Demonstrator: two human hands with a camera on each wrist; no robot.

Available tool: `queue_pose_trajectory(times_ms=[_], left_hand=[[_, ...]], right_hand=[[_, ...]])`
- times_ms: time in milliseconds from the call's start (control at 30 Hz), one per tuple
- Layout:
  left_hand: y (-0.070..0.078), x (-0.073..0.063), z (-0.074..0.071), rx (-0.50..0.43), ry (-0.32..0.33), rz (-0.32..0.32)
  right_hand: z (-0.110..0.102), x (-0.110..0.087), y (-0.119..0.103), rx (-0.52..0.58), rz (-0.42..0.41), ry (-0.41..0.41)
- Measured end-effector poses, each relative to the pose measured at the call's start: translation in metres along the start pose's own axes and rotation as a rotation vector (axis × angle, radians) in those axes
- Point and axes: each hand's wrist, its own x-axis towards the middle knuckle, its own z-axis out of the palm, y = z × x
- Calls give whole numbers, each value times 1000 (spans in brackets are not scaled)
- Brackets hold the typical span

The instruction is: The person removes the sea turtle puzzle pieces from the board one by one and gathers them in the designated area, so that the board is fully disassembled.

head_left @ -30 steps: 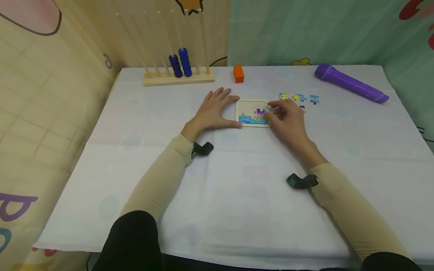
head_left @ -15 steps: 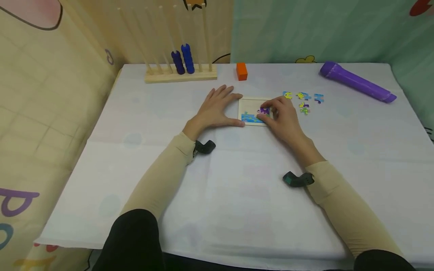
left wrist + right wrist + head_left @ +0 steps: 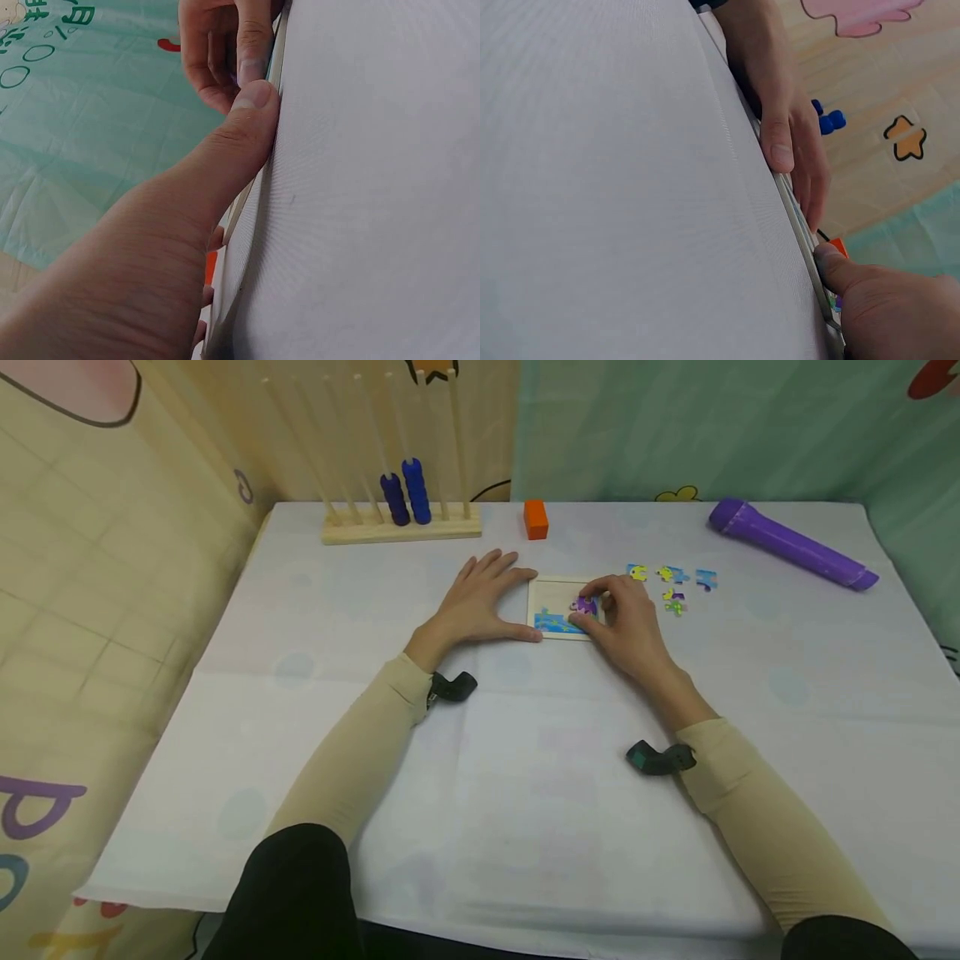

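Note:
A shallow wooden puzzle tray [image 3: 555, 587] lies flat on the white-covered table. Blue joined puzzle pieces [image 3: 553, 623] fill the tray's near side, while bare wood shows at its far left. My left hand [image 3: 471, 603] is spread at the tray's left edge, thumb at the near corner and index finger at the far one. Over the tray's right half, my right hand [image 3: 628, 617] pinches a puzzle piece with thumb and index finger; purple [image 3: 581, 605] shows between them, and the rest is covered. In the right wrist view, the right thumb [image 3: 832, 266] sits over the tray's rim [image 3: 802, 236].
Several loose puzzle pieces [image 3: 706, 579] lie just beyond the right hand. Along the back of the table stand a wooden abacus [image 3: 401, 531] with blue beads and an orange block [image 3: 536, 519]. A purple toy microphone [image 3: 791, 545] lies at the back right.
My right hand has moved left and inward over the tray, its thumb and index finger now about the purple part. My left hand keeps its place at the tray's edge.

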Motion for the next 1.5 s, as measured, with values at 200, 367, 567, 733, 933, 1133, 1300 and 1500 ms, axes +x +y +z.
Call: queue_pose_trajectory(times_ms=[200, 367, 567, 733, 933, 1133, 1300, 1500], left_hand=[[0, -2, 0, -13, -6, -2], [1, -3, 1, -15, -3, 6], [3, -2, 0, -11, -16, 4], [3, -2, 0, -19, -11, -5], [4, 2, 4, -25, -5, 5], [6, 3, 4, -14, -15, 10], [5, 1, 1, -7, -20, 4], [3, -1, -3, -15, -19, -11]], right_hand=[[1, -4, 0, 9, -52, 61], [1, -8, 1, 28, -60, 108], [1, -10, 3, 81, -56, 158], [-4, -10, 3, 152, 17, 197], [-25, -13, 5, 109, 187, 243], [-53, -22, 26, 133, 298, 342], [-71, -23, 43, 220, 416, 456], [-86, -23, 57, 135, 530, 470]])
